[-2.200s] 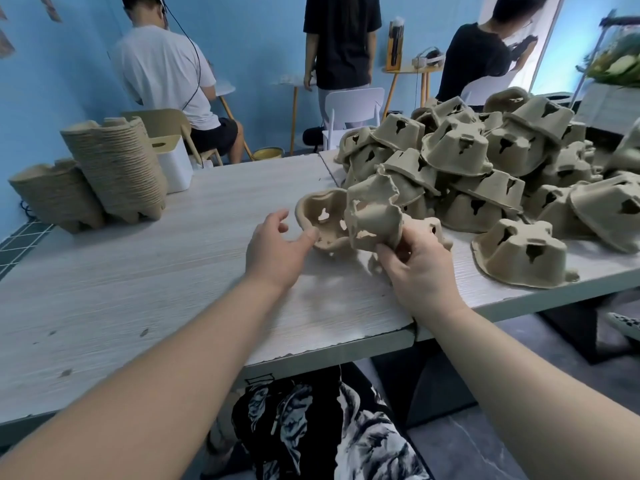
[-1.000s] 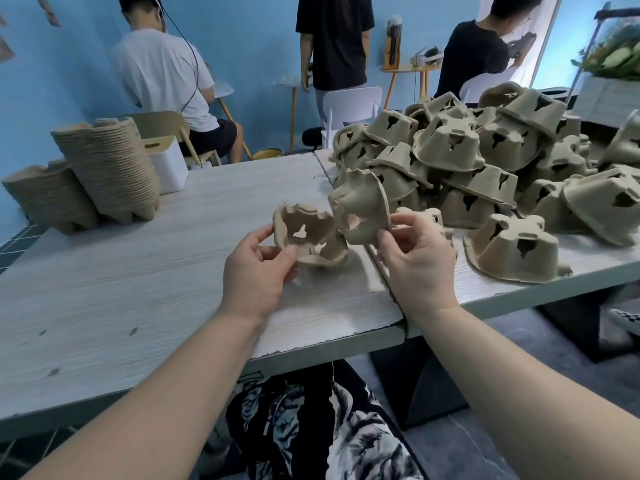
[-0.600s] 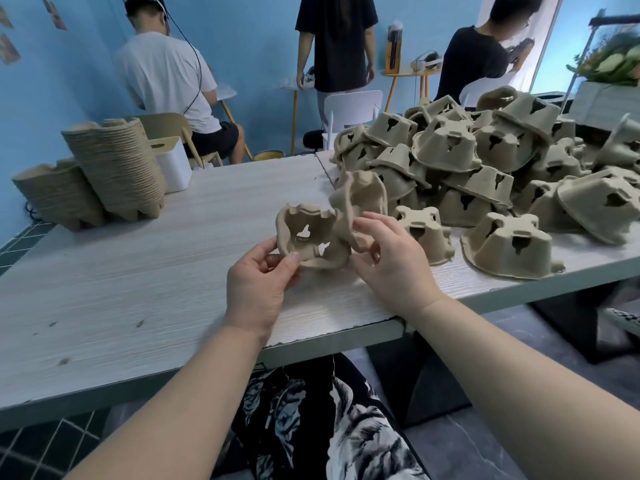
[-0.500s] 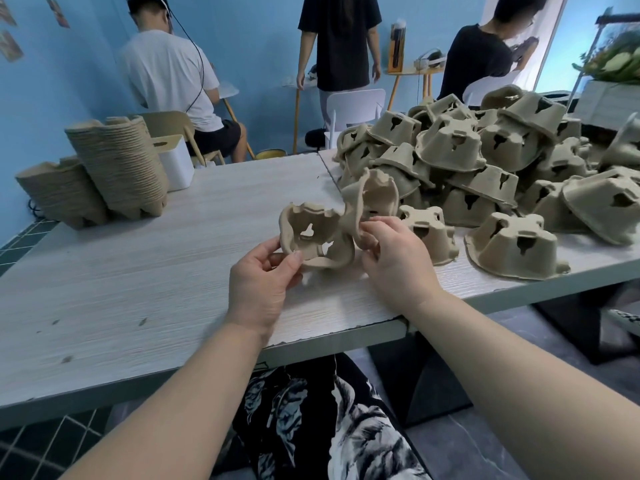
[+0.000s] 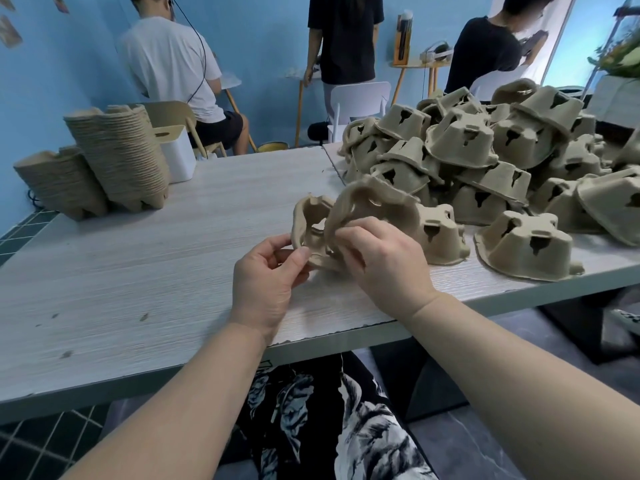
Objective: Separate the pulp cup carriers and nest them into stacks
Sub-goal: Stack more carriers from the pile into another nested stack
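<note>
Your left hand (image 5: 266,275) pinches one carrier (image 5: 308,220) by its rim; your right hand (image 5: 384,261) grips a second carrier (image 5: 377,206) against it, above the table (image 5: 138,265).

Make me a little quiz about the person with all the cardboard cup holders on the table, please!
1. True or false: the left hand and the right hand each grip a cup carrier.
2. Where do the nested stacks stand: A) on the table's far left, B) on the floor, C) on the white chair?
3. Fill in: the loose pile of carriers lies on the table's ___ side.

Key
1. True: the left carrier and the right carrier are held close together above the table.
2. A
3. right
</note>
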The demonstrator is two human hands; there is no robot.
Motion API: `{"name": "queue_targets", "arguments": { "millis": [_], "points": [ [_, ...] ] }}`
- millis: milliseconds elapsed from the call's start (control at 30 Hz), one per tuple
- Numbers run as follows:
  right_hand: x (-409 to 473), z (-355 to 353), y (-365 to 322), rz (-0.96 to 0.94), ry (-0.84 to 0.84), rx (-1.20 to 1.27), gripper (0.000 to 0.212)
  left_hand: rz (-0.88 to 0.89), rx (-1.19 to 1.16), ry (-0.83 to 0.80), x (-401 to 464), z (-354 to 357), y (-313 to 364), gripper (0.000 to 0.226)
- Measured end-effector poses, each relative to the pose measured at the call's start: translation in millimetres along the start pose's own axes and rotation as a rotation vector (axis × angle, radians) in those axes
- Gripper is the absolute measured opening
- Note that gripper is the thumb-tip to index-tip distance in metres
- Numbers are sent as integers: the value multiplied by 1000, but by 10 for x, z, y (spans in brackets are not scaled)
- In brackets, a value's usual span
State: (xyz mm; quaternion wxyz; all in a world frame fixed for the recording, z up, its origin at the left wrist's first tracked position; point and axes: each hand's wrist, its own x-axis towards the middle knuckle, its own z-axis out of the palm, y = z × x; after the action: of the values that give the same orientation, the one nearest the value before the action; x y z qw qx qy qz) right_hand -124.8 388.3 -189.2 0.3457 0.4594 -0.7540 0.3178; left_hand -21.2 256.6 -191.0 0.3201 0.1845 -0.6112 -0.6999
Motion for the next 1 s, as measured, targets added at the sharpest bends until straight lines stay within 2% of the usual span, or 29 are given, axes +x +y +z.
{"name": "queue_targets", "arguments": {
  "millis": [167, 267, 333, 400, 500, 600, 700, 767, 1000],
  "points": [
    [5, -51, 53, 212, -123, 6, 30, 14, 10, 2, 2, -6, -14, 15],
    [7, -43, 102, 228, -237, -92, 33, 20, 8, 3, 1, -10, -12, 15],
    [5, -37, 118, 186, -213, -101, 24, 24, 7, 3, -5, -6, -3, 15],
    [-8, -29, 120, 141, -96, -61, 15, 23, 8, 3, -10, -2, 4, 15],
    [-17, -1, 100, 60, 35, -32, 10, 20, 12, 6, -12, -2, 11, 15],
    [-11, 19, 69, -62, 87, 0, 7, 16, 4, 5, -16, 1, 20, 15],
    [-4, 35, 10, -167, 81, 47, 8, 7, -3, 7, -17, 10, 24, 15],
    [6, 44, -47, -174, 64, 97, 12, 1, -11, 9, -15, 10, 27, 16],
    [-32, 22, -87, 25, -110, 291, 18, -16, -43, 28, -16, -3, 28, 21]
  ]
}}
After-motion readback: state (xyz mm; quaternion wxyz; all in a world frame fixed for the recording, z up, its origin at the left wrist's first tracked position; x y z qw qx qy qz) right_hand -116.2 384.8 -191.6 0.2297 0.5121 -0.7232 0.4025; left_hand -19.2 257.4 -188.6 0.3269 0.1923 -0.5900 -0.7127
